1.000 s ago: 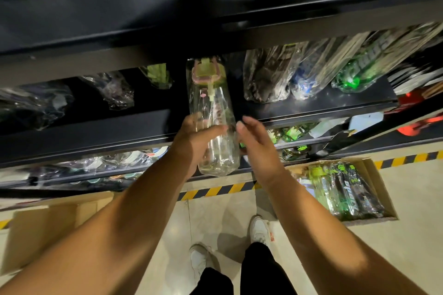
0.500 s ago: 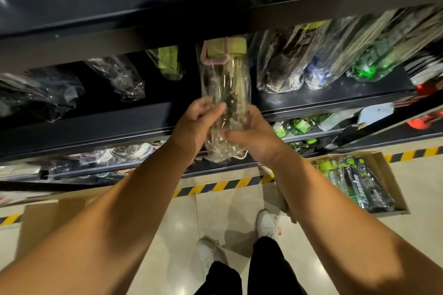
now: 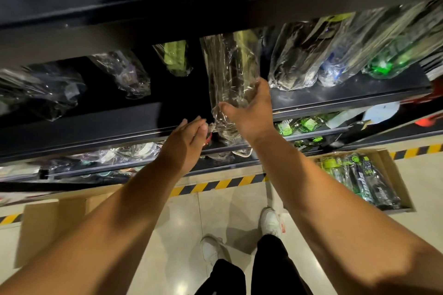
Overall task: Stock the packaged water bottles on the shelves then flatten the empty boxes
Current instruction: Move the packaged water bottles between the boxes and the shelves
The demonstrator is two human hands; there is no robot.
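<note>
Closest in, two legs in black trousers (image 3: 271, 268) end in white shoes (image 3: 271, 220) on a pale glossy tiled floor (image 3: 215, 213). A flat brown cardboard box (image 3: 52, 225) lies at the left. At the right, an open brown cardboard box (image 3: 393, 175) holds wrapped green-and-black bottles (image 3: 364, 179) lying side by side. A yellow-and-black striped floor tape (image 3: 215, 184) runs along the foot of the black metal shelving (image 3: 96, 134).

Both bare forearms extend up toward the middle shelf. The left hand (image 3: 187, 141) is flat, with its fingers straight and close together. Their tips are right at the crumpled tail of wrap under the bottle, but I cannot tell whether they touch it. The right hand (image 3: 251, 112) holds the clear plastic water bottle in a transparent bag (image 3: 227, 72) low on its body. The thumb is spread across the front and the fingers curve round the right side, so the bottle sits in the fork between them.

The bottle is tilted. Its base hangs out past the front lip of the middle shelf, and its yellow-green top reaches in under the shelf above. It stands in a gap in the row, with a green-lidded wrapped bottle (image 3: 176, 57) on its left and a dark wrapped bottle (image 3: 294, 62) just beside it on its right. Farther right, more wrapped bottles with blue and green parts (image 3: 383, 64) are blurred.
</note>
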